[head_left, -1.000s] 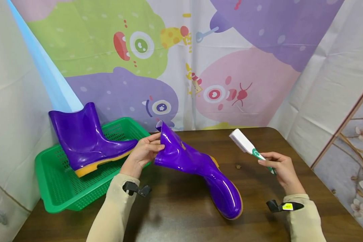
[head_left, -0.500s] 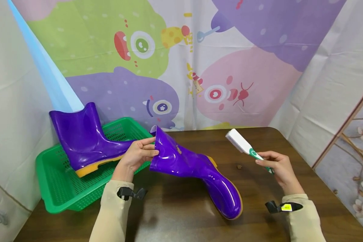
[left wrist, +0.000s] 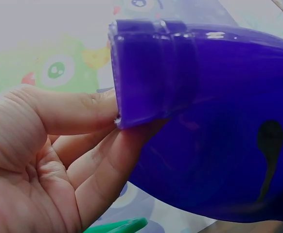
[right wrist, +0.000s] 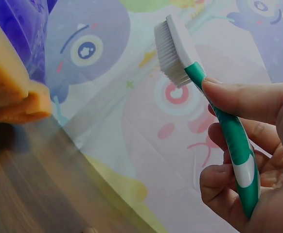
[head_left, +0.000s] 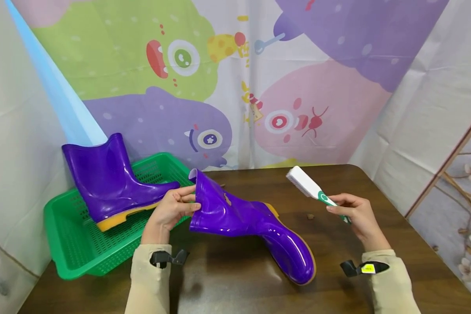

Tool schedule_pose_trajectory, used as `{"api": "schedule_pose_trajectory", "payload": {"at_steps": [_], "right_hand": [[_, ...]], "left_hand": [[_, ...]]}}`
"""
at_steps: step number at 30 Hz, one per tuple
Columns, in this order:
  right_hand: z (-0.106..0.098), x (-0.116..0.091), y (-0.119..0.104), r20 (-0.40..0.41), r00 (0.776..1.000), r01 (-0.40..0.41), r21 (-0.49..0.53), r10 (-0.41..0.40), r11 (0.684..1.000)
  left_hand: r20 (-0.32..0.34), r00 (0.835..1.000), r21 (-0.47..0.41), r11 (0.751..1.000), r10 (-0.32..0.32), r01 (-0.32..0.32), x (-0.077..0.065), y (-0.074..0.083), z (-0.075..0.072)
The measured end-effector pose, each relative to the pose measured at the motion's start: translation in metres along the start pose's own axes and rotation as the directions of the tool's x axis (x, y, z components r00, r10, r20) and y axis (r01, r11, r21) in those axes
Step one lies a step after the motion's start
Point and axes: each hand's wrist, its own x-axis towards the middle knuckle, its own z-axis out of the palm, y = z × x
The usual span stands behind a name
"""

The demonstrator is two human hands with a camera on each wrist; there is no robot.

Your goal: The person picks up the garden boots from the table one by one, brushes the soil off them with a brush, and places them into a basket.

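Note:
My left hand [head_left: 170, 213] pinches the top rim of a glossy purple rain boot [head_left: 235, 216] between thumb and fingers. The boot leans with its shaft raised toward the left and its toe low at the right, over the table. On its shaft shows a small brown smudge [head_left: 227, 199]. In the left wrist view the thumb lies on one side of the boot's rim [left wrist: 139, 73] and the fingers on the other. My right hand [head_left: 356, 218] grips a scrub brush [right wrist: 234, 131] by its green and white handle, white bristles facing left. A gap separates brush and boot.
At the left stands a green plastic basket [head_left: 68, 274] with a second purple boot [head_left: 102, 183] resting in it, sole yellow. A small brown crumb [head_left: 310, 216] lies on the dark wooden table [head_left: 235, 290]. A cartoon-printed curtain [head_left: 204, 87] hangs behind.
My left hand has drawn the boot's top to the left and slightly down, while its toe stays about where it was. The brush in my right hand has shifted a little left.

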Motion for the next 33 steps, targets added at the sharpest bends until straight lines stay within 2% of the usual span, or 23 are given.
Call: {"api": "schedule_pose_trajectory", "payload": {"at_steps": [10,22,33], "right_hand": [[0.02,0.007,-0.009,0.035,0.999,0.038,-0.012,-0.037,0.999],[0.047,0.014,-0.021,0.111,0.984,0.13,0.068,-0.137,0.989],[0.078,0.013,-0.027,0.198,0.968,0.167,-0.056,-0.153,0.984]], "left_hand": [[0.022,0.999,0.015,1.0,0.025,-0.025,-0.002,-0.003,-0.001],[0.005,1.0,0.014,1.0,0.026,-0.026,-0.004,-0.002,0.0],[0.018,1.0,0.003,1.0,0.023,-0.023,-0.006,-0.007,-0.005]]}}
